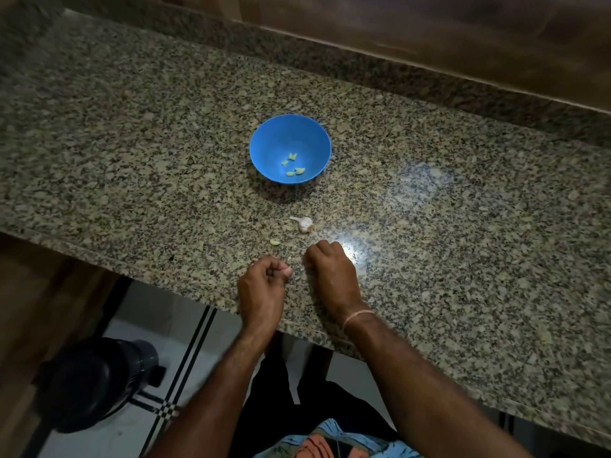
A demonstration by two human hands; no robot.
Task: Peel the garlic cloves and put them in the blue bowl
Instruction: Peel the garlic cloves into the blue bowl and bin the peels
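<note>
One clove [275,242] just beyond curled left hand [263,287]; right hand [332,274] curled too; holdings unclear.

The counter [463,259] is polished speckled granite, glossy, with white glare near its front edge. The bowl [264,137] is smooth blue plastic, faintly shiny. The garlic bulb [304,223] has dry, papery skin; the cloves [292,156] in the bowl look smooth. The floor [158,322] is shiny tile.
</note>
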